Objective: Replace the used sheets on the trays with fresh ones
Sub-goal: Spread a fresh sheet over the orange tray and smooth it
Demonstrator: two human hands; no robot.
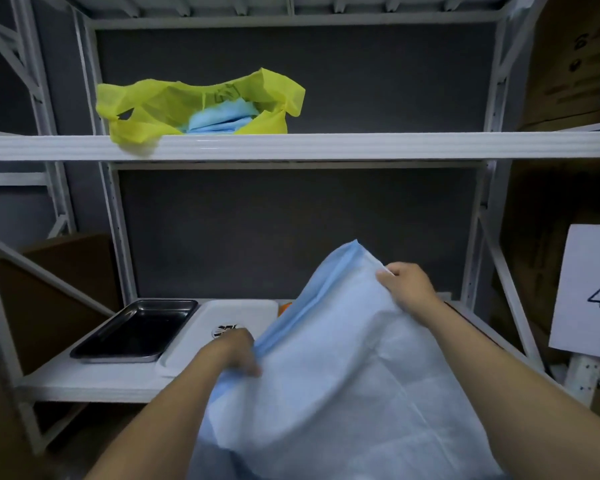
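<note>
Blue sheet hangs gripped along its upper edge by the left hand and the right hand, the white tray lying just beyond the left hand, and such limp cloth may fold or land crooked there.

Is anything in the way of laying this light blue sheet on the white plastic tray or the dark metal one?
A small round striped object sits on the white plastic tray, beyond the left hand, where the light blue sheet would land. Nothing shows in the dark metal tray.
</note>
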